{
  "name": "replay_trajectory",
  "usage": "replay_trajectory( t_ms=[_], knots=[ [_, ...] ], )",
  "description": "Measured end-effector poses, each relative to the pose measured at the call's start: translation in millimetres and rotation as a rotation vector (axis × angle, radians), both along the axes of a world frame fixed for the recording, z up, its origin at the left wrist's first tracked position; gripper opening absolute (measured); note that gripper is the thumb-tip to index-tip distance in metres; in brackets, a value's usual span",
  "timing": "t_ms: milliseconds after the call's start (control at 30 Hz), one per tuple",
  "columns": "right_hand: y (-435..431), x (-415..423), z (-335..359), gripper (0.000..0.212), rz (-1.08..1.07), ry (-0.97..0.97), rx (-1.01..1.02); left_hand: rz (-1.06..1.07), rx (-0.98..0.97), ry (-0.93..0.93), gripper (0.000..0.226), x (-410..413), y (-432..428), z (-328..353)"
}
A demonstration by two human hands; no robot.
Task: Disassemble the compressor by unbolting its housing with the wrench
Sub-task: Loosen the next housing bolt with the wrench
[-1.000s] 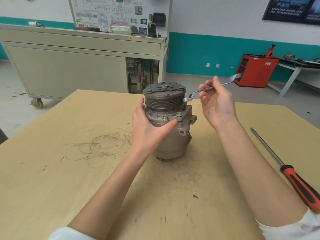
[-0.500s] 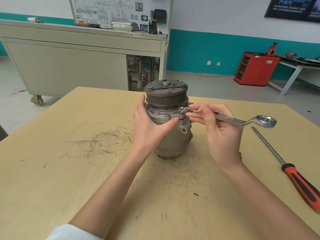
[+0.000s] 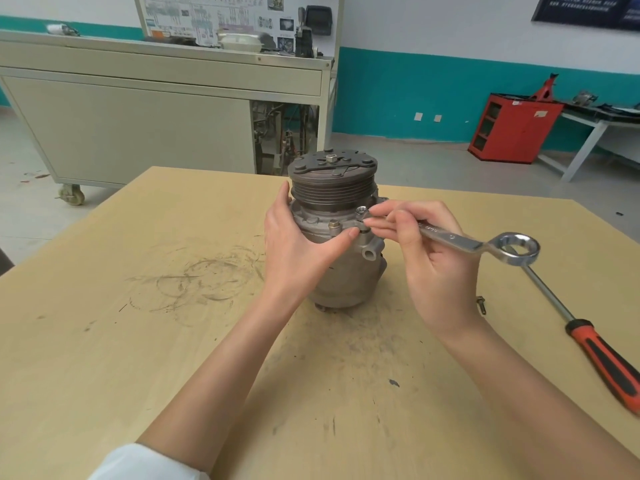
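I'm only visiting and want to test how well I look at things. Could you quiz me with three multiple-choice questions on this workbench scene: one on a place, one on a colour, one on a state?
1. Where does the screwdriver lie?
A) on the table, right of the compressor
B) on top of the compressor
C) on the floor

2. What colour is the small cabinet in the background?
A) blue
B) red
C) yellow

3. What is the left hand doing?
A) resting flat on the table
B) holding the screwdriver
C) gripping the compressor

Answers:
1 A: it lies on the table, beyond the right hand.
2 B: its body is plainly red.
3 C: its fingers and thumb wrap the compressor's side, while the right hand holds the wrench.
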State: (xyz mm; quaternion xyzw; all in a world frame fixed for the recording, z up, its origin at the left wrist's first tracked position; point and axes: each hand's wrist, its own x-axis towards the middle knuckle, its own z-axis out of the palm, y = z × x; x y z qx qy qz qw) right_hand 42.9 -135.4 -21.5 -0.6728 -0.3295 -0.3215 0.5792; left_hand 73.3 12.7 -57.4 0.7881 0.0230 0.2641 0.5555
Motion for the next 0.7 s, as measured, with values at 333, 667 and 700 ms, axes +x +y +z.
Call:
replay_trajectory(
  t_ms=[333,667,700],
  knots=[
    [-1,5,-2,0.014,0.050,0.033,0.130,0.004,0.007,0.003,0.112,1,1,0],
    [-21,96,37,0.027,0.553,0.901,0.315,-0.006,0.012,0.003,0.111,-1,0,0],
    [-18,101,37,0.028,0.573,0.944,0.316,-0.004,0.012,0.003,0.110,-1,0,0]
  ],
)
